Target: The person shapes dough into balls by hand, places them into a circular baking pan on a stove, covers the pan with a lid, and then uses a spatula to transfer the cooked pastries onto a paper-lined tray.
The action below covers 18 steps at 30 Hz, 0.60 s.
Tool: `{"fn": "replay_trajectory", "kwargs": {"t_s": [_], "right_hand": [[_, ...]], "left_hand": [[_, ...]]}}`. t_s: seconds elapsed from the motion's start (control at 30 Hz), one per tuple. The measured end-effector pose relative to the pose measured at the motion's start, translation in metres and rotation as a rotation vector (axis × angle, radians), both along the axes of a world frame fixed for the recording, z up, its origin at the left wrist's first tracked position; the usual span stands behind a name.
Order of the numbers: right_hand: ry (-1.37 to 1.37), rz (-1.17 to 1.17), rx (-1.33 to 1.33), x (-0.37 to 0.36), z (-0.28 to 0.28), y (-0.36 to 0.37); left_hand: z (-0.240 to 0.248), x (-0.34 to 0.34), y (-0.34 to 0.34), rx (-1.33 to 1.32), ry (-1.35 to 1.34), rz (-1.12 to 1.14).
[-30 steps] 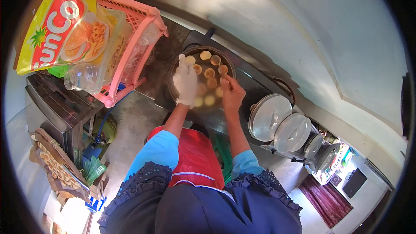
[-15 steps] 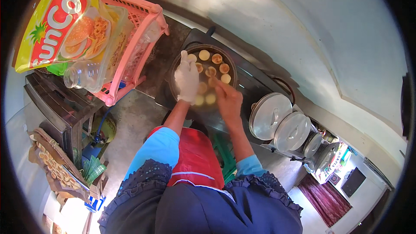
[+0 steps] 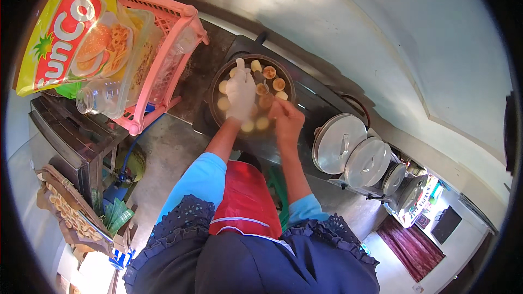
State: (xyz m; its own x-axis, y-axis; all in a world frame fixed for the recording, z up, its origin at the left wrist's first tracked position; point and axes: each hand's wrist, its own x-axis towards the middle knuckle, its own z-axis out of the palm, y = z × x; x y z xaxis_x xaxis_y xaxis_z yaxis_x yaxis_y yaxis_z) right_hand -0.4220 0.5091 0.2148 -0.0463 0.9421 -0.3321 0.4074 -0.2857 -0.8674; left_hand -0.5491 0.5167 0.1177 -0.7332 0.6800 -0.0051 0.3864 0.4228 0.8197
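A round dark pan (image 3: 295,88) sits on the stove with several small round cakes in it. Some are pale, like the cake (image 3: 262,123) near the front, and others browned, like the cake (image 3: 269,72) at the back. My left hand (image 3: 240,95), in a white glove, reaches over the pan's left side among the cakes. Its index finger is stretched out; the other fingers are partly hidden. My bare right hand (image 3: 289,121) is closed at the pan's right edge around a thin-handled utensil (image 3: 266,85). The utensil points toward the browned cakes beside my gloved fingers; its tip is unclear.
Left of the stove stands a pink plastic rack (image 3: 163,71) with a yellow packet (image 3: 71,35) and a clear jar (image 3: 101,99). Large metal lids (image 3: 340,144) lean at the right. A tray of round pieces (image 3: 73,212) is at lower left. A wall rises behind the stove.
My left hand has shifted slightly right and down over the pan, uncovering pale cakes at its left. My right hand has turned a little, and the utensil shows more clearly.
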Motion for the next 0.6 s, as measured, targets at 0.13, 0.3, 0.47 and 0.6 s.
{"fn": "replay_trajectory", "kwargs": {"t_s": [0.13,0.3,0.47,0.6], "right_hand": [[-0.069,-0.026,0.083,0.009,0.000,0.000],[-0.159,0.034,0.106,0.006,0.002,0.007],[-0.437,0.220,0.244,0.005,0.004,-0.005],[-0.361,0.172,0.218,-0.002,-0.008,-0.004]], "left_hand": [[0.017,-0.001,-0.010,-0.022,-0.075,0.027],[0.019,-0.006,-0.033,-0.082,-0.101,0.080],[0.018,-0.014,-0.039,-0.038,-0.063,0.101],[0.024,-0.013,-0.033,-0.069,-0.085,0.106]]}}
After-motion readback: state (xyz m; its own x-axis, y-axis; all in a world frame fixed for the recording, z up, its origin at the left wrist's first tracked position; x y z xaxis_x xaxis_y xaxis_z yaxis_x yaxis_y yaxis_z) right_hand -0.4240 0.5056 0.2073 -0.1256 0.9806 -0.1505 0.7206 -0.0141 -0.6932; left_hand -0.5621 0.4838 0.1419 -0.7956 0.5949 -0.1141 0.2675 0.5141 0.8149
